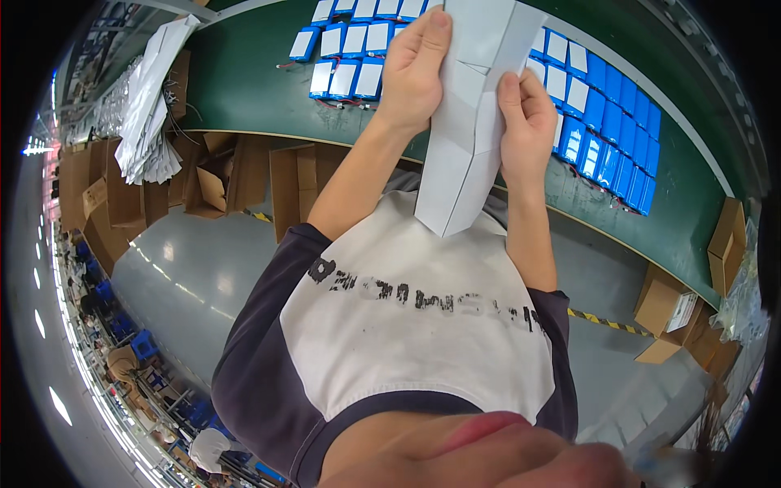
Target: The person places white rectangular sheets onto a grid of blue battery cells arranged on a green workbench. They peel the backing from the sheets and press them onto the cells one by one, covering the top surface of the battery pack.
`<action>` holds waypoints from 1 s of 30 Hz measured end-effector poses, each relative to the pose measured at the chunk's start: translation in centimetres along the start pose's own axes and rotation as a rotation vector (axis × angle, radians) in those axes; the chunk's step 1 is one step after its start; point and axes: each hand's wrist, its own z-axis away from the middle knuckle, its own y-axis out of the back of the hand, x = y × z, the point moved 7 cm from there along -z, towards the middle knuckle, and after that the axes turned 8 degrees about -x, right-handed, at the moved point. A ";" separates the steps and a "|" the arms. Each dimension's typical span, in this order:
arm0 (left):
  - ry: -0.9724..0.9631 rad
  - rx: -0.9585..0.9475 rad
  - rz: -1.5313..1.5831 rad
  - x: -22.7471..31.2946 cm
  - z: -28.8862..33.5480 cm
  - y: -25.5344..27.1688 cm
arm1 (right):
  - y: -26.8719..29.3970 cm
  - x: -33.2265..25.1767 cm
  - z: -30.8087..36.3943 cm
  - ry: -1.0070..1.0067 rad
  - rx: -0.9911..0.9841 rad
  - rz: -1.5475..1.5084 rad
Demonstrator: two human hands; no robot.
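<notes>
Between my hands is a long white strip of paper (464,122), creased and bent along its length, held up in front of my chest. My left hand (416,69) is closed on its left edge with the thumb on top. On the opposite edge, lower down, my right hand (527,122) pinches the strip. Behind it, rows of blue battery packs lie on the green tabletop (244,89). The left group of packs (355,41) carries white rectangles on top. In the right group (614,122), some packs have white rectangles and others show bare blue. The strip hides the packs in between.
A pile of white paper strips (154,98) hangs over the table's left end. Open cardboard boxes (297,175) stand below the table edge, with more boxes (667,309) at the right beside clear plastic bags (744,293). Thin wires stick out from the packs.
</notes>
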 end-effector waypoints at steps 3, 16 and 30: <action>-0.176 -0.079 -0.572 0.8 -0.6 2.7 | 1.1 -0.6 -0.1 0.067 0.055 0.114; 0.137 -0.357 0.376 -2.7 0.3 -0.3 | -1.4 -2.1 -1.0 0.091 -0.038 -0.029; 0.168 -0.248 0.063 -0.1 -0.2 0.3 | -0.7 -3.2 -1.2 0.111 -0.080 -0.091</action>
